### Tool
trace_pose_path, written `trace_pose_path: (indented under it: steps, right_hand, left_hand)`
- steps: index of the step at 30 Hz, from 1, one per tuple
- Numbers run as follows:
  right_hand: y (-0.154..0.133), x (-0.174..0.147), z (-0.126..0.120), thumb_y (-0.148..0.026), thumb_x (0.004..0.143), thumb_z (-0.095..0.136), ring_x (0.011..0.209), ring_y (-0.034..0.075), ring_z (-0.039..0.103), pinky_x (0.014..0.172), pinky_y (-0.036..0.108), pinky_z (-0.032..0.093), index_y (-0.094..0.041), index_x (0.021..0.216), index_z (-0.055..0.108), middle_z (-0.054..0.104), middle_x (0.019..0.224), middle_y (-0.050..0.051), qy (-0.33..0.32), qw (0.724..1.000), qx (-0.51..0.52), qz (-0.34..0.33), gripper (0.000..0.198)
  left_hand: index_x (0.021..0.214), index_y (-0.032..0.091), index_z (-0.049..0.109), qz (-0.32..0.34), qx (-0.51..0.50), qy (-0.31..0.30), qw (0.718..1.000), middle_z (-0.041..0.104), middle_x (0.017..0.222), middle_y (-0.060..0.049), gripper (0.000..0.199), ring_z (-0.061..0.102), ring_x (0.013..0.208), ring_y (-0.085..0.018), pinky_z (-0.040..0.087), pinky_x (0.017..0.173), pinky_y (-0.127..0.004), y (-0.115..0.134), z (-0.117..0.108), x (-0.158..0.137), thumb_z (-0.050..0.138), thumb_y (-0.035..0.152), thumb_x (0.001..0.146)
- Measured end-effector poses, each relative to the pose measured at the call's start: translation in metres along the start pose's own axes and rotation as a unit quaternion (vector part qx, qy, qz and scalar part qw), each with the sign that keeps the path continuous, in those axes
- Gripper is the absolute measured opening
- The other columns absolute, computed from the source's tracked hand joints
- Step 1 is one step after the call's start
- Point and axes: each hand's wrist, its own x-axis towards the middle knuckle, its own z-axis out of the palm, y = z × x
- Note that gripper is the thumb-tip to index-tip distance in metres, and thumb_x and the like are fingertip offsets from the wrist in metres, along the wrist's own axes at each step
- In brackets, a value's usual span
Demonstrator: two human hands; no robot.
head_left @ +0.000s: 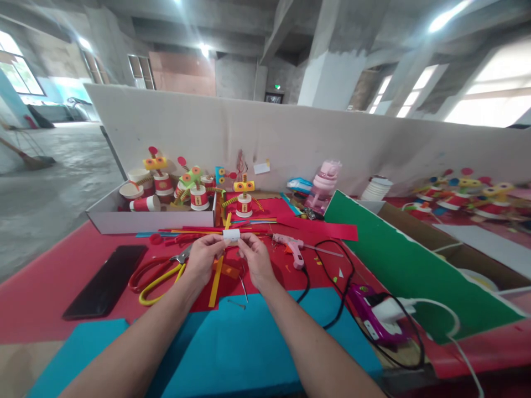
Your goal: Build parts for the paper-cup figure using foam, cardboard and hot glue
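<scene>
Between the fingertips of both hands is a small white paper roll (231,236), held level above the red table top. My left hand (204,255) pinches its left end, and my right hand (256,258) pinches its right end. Underneath lies a yellow paper strip (215,283), with an orange paper scrap (227,269) beside it. Scissors with red and yellow handles (160,281) rest just left of my left hand. To the right of my right hand, a pink glue gun (292,249) lies on its side with a glue stick in its back.
Behind stand paper-cup figures (244,204), some in a white box (151,220). A black phone (105,282) lies at left. On the right are a green-sided box (406,271), a purple power strip (375,318) and loose cords. Blue sheet (249,342) covers the front.
</scene>
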Motion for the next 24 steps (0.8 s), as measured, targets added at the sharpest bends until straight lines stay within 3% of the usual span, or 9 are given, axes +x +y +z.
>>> trace_pose_path:
  steps: [17, 24]
  right_hand:
    - [-0.0097, -0.0035, 0.0008, -0.032, 0.069, 0.064, 0.054, 0.009, 0.04, 0.055, 0.024, 0.033, -0.02, 0.071, 0.056, 0.047, 0.058, -0.005, 0.014, 1.0, 0.001, -0.003, 0.015]
    - [-0.0057, -0.0049, 0.003, -0.034, 0.071, 0.067, 0.061, 0.011, 0.047, 0.056, 0.023, 0.038, -0.021, 0.09, 0.062, 0.061, 0.075, -0.002, -0.003, 1.0, -0.003, 0.018, 0.024]
  left_hand:
    - [0.063, 0.014, 0.066, 0.001, 0.013, -0.012, 1.0, 0.049, 0.048, 0.004, 0.02, 0.037, 0.046, -0.006, 0.025, 0.047, -0.021, -0.0011, 0.0016, -0.0017, 0.078, 0.028, 0.058]
    - [0.062, 0.014, 0.065, -0.005, -0.004, 0.002, 1.0, 0.05, 0.048, 0.004, 0.022, 0.038, 0.046, -0.006, 0.025, 0.047, -0.021, 0.0016, 0.0006, -0.0012, 0.079, 0.028, 0.054]
